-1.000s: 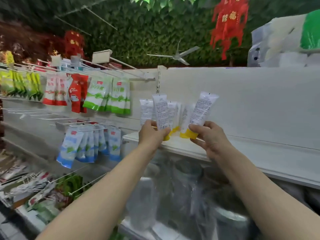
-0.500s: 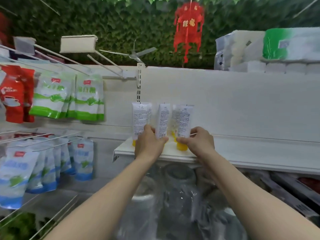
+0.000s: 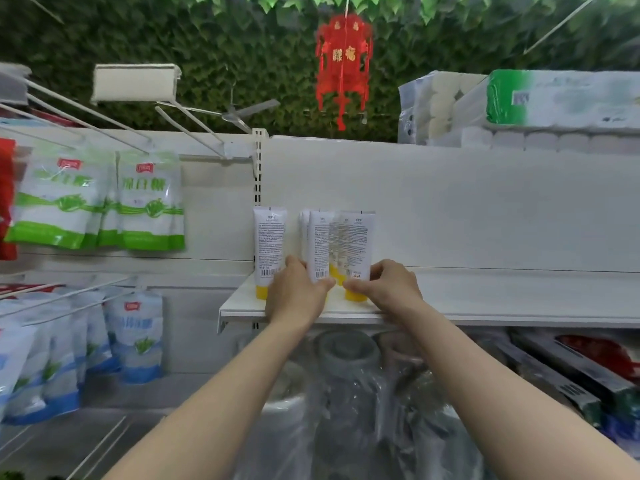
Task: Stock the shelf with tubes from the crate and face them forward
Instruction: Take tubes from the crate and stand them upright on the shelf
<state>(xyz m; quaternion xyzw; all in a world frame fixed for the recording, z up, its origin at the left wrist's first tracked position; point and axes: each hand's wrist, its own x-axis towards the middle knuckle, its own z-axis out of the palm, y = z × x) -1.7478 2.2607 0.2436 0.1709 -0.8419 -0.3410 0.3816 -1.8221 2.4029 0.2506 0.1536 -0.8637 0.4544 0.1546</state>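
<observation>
Several white tubes with yellow caps stand cap-down at the left end of the white shelf (image 3: 485, 306). One tube (image 3: 269, 244) stands alone at the far left with its printed back and barcode facing me. My left hand (image 3: 296, 292) grips the base of the middle tube (image 3: 320, 244). My right hand (image 3: 391, 289) pinches the yellow cap end of the right tube (image 3: 356, 244). More tubes stand behind these two, partly hidden. The crate is not in view.
Green and blue pouches (image 3: 149, 202) hang on wire hooks to the left. Wrapped paper rolls (image 3: 519, 109) sit on top of the unit at right. Plastic-wrapped goods (image 3: 346, 393) fill the space below the shelf. A red lantern (image 3: 343, 60) hangs above.
Both hands have brought their tubes down from a raised, tilted position onto the shelf, where they now stand upright. My view has shifted to the right and closer.
</observation>
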